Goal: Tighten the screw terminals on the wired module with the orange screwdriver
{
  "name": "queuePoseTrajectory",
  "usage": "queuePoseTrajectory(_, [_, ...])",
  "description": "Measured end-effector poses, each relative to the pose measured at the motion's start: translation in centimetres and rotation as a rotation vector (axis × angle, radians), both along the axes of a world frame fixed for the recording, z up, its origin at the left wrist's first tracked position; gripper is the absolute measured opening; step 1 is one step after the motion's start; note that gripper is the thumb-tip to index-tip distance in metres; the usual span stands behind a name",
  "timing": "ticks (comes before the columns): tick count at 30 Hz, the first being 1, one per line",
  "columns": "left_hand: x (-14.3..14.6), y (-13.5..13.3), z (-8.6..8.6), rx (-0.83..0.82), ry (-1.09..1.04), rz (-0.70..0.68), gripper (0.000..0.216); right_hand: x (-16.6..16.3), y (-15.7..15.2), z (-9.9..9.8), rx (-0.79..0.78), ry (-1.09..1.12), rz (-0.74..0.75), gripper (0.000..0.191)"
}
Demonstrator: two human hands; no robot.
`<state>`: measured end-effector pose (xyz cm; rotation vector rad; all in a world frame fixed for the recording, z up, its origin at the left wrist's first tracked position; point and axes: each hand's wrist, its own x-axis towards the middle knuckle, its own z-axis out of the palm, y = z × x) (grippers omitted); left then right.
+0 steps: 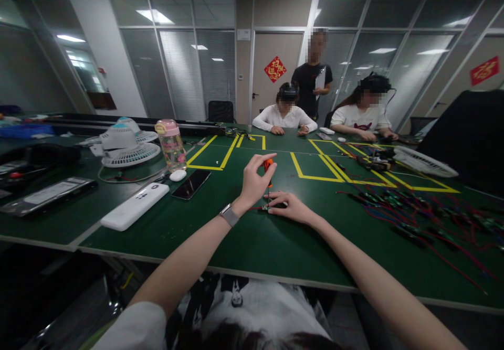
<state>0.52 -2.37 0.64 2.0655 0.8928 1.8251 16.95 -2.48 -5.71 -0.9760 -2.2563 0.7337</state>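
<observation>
My left hand point(254, 179) is closed round the orange handle of a small screwdriver point(268, 167), held upright with its tip down on a small dark part point(275, 205) lying on the green table point(236, 234). My right hand point(289, 207) rests on the table and pins that part with its fingers pressed on it. A red wire runs out from the part toward my left wrist, which wears a watch point(229, 214).
A white power bank point(135, 205), black phone point(191, 184), pink bottle point(170, 144) and white fan point(125, 148) lie to the left. A heap of red-wired parts point(413, 211) spreads on the right. Two seated people and one standing person are at the far side.
</observation>
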Motion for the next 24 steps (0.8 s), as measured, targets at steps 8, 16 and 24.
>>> queuePoseTrajectory(8, [-0.14, 0.13, -0.06, 0.004, 0.021, -0.101, 0.033, -0.03, -0.05, 0.08, 0.009, 0.001, 0.003, 0.023])
queuePoseTrajectory(16, [-0.3, -0.14, 0.3, 0.098, 0.114, 0.149, 0.019, -0.01, 0.11, -0.12, 0.012, 0.01, 0.002, 0.024])
queuePoseTrajectory(24, [-0.08, 0.18, 0.07, -0.009, 0.084, -0.182, 0.034, -0.07, -0.1, 0.14, -0.006, 0.009, 0.001, 0.025])
